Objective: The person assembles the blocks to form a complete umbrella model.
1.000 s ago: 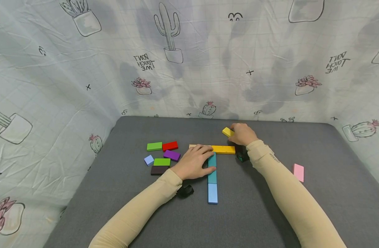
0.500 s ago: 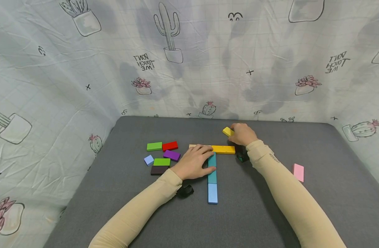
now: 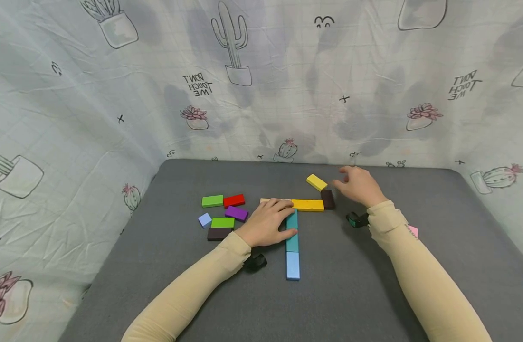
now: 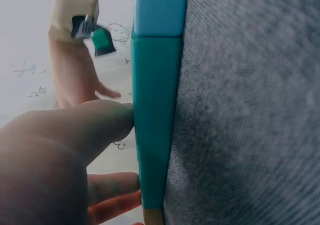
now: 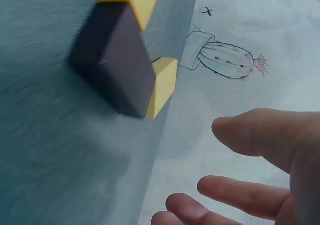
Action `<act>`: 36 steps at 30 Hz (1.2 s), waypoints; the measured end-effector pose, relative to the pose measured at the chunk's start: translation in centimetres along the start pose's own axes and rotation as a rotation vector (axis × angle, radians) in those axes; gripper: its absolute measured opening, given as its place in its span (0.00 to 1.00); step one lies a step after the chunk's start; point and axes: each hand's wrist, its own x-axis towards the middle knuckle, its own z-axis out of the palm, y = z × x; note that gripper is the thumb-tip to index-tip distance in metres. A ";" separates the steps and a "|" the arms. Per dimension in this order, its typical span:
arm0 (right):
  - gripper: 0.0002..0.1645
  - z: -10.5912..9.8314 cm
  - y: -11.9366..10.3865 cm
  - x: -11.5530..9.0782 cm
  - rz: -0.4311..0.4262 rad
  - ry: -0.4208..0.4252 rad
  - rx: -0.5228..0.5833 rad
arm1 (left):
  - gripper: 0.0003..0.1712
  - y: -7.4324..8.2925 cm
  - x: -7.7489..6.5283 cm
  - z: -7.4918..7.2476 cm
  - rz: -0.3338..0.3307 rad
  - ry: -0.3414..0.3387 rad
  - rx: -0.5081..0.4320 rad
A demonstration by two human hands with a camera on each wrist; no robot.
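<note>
Your left hand (image 3: 270,225) lay over the layout with its fingers relaxed, the fingertips where the tan block (image 3: 265,200) met the orange block (image 3: 308,205), and the thumb touching the teal stretch (image 3: 292,243) of the column. A light blue block (image 3: 293,266) continued that column at its near end, on the grey tabletop (image 3: 329,294).

Your right hand (image 3: 360,186) was free, its thumb apart from loosely bent fingers, just beside a dark brown block (image 3: 328,200) and a yellow block (image 3: 317,182). The dark brown block stood against the orange block's right end; the yellow block slanted away from its far end, touching it or nearly so.

To the left of your left hand, a lime green block (image 3: 212,201) met a red block (image 3: 233,200) end to end, with a purple block (image 3: 236,213) below the red one. Nearer you, another lime green block (image 3: 223,222) lay alongside a blackish-brown block (image 3: 220,233), near a small periwinkle block (image 3: 204,220). Your right sleeve (image 3: 419,266) partly covered a pink block (image 3: 413,231).
</note>
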 end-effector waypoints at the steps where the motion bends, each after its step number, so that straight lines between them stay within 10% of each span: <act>1: 0.34 -0.1 0.2 -0.5 0.003 0.006 -0.006 | 0.35 0.0 0.0 0.0 -0.002 -0.002 0.001; 19: 0.33 -1.5 4.8 -10.1 0.035 0.077 -0.118 | 0.36 0.0 0.1 -0.1 -0.018 -0.032 -0.007; 36: 0.40 -3.2 7.8 -15.4 0.242 -0.044 -0.233 | 0.35 0.0 0.0 -0.1 -0.007 -0.013 -0.013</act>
